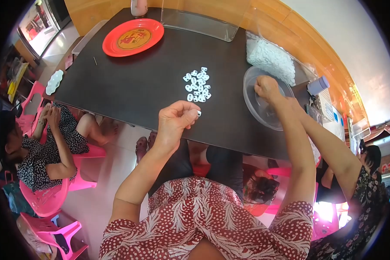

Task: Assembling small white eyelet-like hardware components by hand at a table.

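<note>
My left hand (177, 120) is above the near table edge, thumb and forefinger pinched on a small white piece (199, 113) with a dark mark. Just beyond it, a loose cluster of similar small white pieces (198, 86) with dark marks lies on the table. At the right my right hand (268, 89) is curled shut over a round clear plastic bowl (250, 102); whatever its fingers hold, if anything, is hidden. A co-worker's arm (320, 132) comes in from the right, its hand at the bowl, partly hidden behind my forearm.
The dark table (117, 86) bears a red plate (110, 43), a clear bag of many white pieces (271, 58), a lilac-capped container (318, 85) and a clear plastic tray (203, 28). A seated person (47, 151) is at the left, beside pink plastic stools (58, 234).
</note>
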Available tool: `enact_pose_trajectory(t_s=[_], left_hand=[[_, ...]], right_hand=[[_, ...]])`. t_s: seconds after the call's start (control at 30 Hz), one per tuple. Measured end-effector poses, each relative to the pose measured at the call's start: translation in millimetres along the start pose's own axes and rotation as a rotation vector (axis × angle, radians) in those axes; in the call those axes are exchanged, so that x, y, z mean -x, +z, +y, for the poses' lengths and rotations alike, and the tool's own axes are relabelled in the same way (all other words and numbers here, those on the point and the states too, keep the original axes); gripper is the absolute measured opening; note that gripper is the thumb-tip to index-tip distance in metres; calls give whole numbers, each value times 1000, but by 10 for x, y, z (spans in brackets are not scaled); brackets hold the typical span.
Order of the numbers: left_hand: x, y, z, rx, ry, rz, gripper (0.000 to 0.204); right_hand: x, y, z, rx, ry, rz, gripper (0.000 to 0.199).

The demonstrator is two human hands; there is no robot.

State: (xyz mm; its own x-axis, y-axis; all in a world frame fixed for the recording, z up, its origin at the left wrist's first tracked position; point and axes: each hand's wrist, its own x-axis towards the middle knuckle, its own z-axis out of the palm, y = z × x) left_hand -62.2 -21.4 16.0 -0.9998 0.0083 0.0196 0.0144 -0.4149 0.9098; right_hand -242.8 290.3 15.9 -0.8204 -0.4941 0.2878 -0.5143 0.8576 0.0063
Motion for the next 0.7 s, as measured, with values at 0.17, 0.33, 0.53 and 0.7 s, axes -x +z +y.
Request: enact_pose_trajectory(t_s=[0.17,0.33,0.53,0.7], left_hand=[[4,-14,-2,101,-38,27,9],[-9,17,-27,157,-53,44,8],[13,94,-49,236,-90,96,9],[81,183,-47,245,-52,145,11]], right_hand=[[66,-177,-164,-103,129,47,13],[170,-560,-586,-388,285,91,10],[399,-721,-1494,-980,253,100,6],[498,-554,-2033,-1141,261,81,8]])
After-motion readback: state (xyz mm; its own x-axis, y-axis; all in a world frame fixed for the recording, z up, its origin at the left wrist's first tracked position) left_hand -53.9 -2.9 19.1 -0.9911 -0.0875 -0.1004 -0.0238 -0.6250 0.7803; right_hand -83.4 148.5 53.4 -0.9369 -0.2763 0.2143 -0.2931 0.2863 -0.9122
